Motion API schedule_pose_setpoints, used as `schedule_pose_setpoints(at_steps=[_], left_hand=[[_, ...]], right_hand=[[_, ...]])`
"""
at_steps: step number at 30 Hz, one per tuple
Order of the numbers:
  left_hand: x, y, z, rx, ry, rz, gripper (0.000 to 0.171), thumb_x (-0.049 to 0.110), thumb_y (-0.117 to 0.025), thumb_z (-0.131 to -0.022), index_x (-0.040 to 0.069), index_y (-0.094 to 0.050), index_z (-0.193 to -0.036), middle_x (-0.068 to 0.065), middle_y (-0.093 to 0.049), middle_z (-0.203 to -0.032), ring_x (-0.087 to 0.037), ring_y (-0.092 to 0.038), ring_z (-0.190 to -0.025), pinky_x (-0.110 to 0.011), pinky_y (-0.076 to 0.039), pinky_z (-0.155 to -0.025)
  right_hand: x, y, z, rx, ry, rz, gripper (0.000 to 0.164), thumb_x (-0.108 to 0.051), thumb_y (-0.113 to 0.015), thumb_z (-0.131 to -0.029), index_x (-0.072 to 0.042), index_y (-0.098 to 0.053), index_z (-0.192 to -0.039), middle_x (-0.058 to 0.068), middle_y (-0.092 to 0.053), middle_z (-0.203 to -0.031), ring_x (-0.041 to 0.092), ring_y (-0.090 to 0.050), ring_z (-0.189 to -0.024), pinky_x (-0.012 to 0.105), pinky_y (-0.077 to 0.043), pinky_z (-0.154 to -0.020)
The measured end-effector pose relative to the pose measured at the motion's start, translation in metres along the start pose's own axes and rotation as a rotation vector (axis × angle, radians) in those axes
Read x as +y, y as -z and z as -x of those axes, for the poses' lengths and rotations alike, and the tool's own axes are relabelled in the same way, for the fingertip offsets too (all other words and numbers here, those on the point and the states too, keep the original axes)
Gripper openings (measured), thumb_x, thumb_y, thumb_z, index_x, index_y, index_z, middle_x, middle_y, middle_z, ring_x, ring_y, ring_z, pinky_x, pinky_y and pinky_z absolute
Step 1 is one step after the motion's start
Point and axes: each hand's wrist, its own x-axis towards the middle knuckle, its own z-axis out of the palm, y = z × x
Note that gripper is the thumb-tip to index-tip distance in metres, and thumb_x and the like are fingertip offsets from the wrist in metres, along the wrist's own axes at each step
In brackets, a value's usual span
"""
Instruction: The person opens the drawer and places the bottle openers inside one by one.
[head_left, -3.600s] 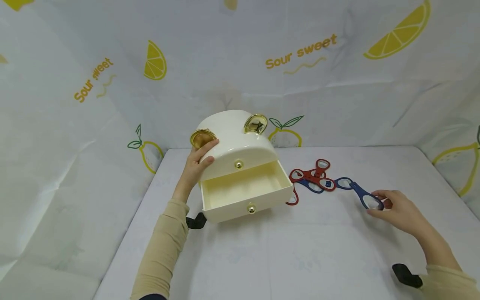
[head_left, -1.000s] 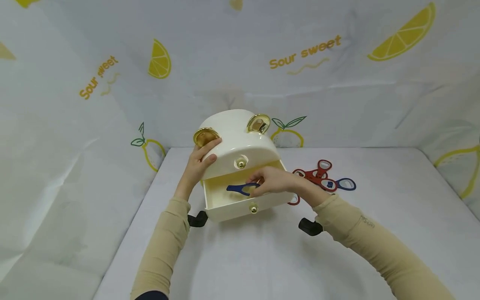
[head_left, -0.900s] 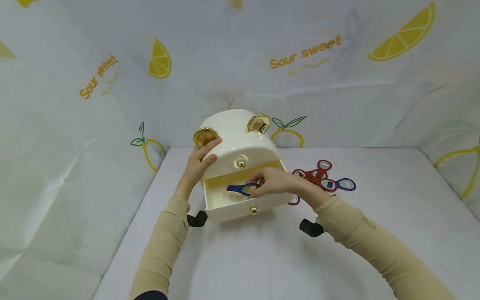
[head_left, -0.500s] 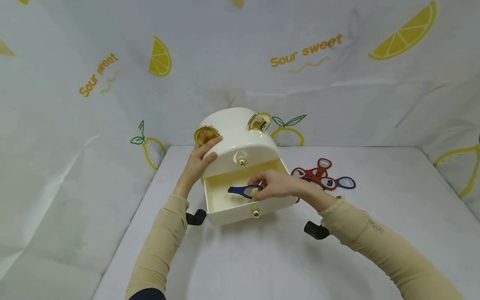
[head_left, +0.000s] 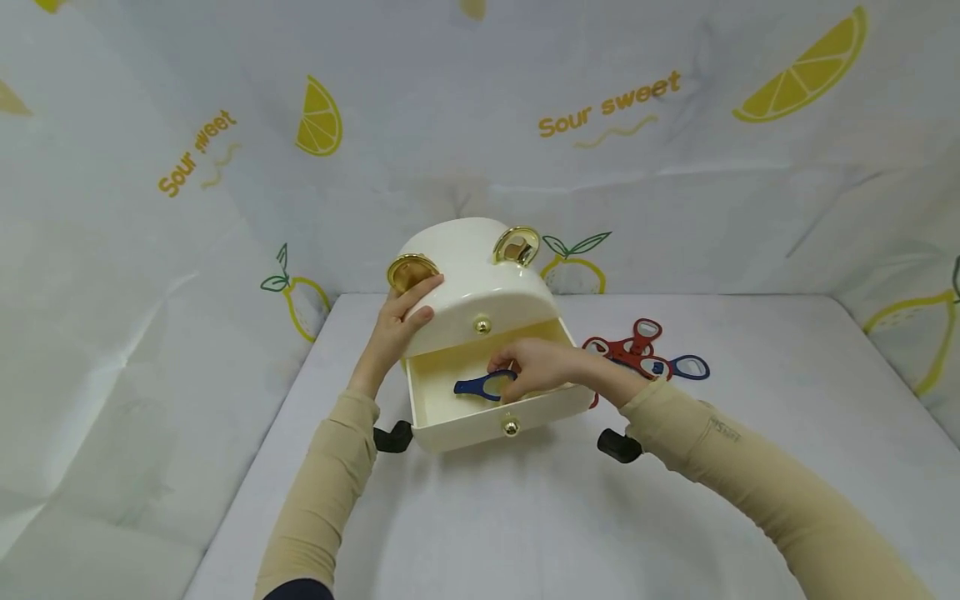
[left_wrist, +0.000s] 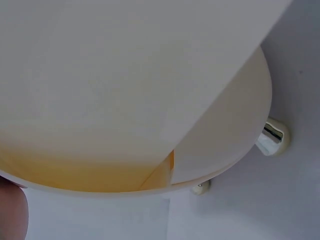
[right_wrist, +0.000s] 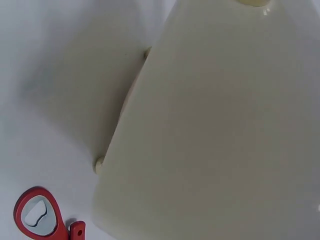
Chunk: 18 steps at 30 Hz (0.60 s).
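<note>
Right hand (head_left: 534,367): in over the right wall of the pulled-out drawer (head_left: 465,432), back of the hand up, thumb and fingers pinching the ring end of the blue opener (head_left: 471,387). Forearm slants in from the near right, beige sleeve (head_left: 757,475) to the wrist. Left hand (head_left: 393,329): on the box (head_left: 465,246), upper left shoulder by the gold ear (head_left: 411,273). Fingers on top, thumb across the front, wide gap between them. Nothing else in that hand.

Opener: inside the drawer, toward its front. Flat, dark blue, one open ring, tapered handle pointing at the bench's (head_left: 480,517) left edge. Can't tell if it touches the drawer floor. Right wrist cam doesn't catch it, mostly box wall there.

Box: glossy white, rounded top, left of centre near the bench's far edge. Drawer cream inside, gold knob (head_left: 511,427). Red openers (head_left: 626,348) overlap in a pile just right of it; a blue loop (head_left: 690,367) sticks out toward the bench's right edge.
</note>
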Motion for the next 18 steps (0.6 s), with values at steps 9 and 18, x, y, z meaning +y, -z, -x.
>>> schedule_pose_setpoints(at_steps=[9, 18], left_hand=[[-0.0029, -0.0021, -0.0014, 0.001, 0.004, -0.007, 0.094, 0.076, -0.048, -0.074, 0.003, -0.049, -0.132, -0.028, -0.030, -0.140, -0.032, -0.033, -0.123, -0.045, -0.038, -0.092], [-0.0055, -0.0002, -0.0013, 0.006, 0.023, -0.008, 0.093, 0.076, -0.050, -0.074, 0.003, -0.049, -0.132, -0.027, -0.031, -0.140, -0.030, -0.035, -0.119, -0.038, -0.040, -0.087]], right_hand=[[0.0025, -0.0064, -0.0076, 0.009, 0.014, 0.185, 0.047, -0.020, -0.074, -0.071, -0.001, -0.062, -0.113, 0.007, -0.065, -0.110, 0.021, -0.053, -0.101, 0.032, -0.043, -0.090], [0.0024, -0.0088, -0.0097, 0.067, -0.063, 0.178, 0.042, -0.014, -0.072, -0.073, -0.005, -0.060, -0.111, 0.007, -0.063, -0.106, 0.022, -0.054, -0.102, 0.037, -0.041, -0.095]])
